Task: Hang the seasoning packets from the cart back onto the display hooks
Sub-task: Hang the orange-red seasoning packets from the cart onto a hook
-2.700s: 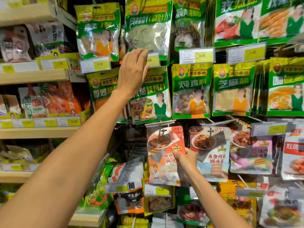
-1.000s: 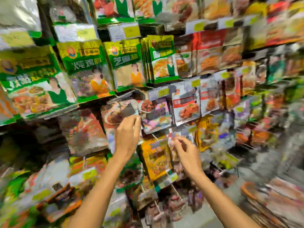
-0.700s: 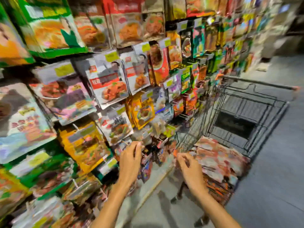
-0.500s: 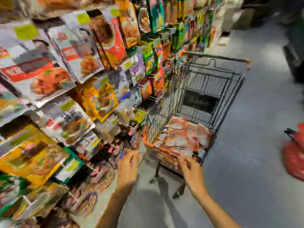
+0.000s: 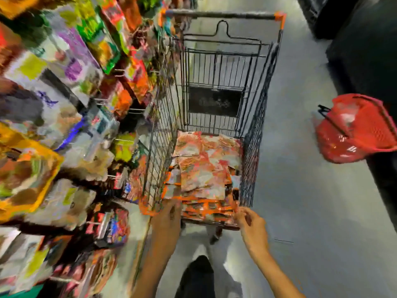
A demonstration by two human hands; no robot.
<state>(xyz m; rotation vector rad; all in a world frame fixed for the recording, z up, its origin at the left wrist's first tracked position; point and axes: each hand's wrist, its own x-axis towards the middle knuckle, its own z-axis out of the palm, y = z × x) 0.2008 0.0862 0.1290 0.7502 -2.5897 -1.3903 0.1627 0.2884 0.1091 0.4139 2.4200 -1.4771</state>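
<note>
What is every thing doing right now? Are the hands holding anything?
Shopping cart: upright, packets in its near end.
Seasoning packets: piled flat in the cart.
Left hand: at the cart's near corner, grip too blurred to tell.
Right hand: at the cart's near edge, fingers loosely curled, holding nothing.
Hanging packets: on the display hooks, blurred.
Red basket: tilted, off to the right.
</note>
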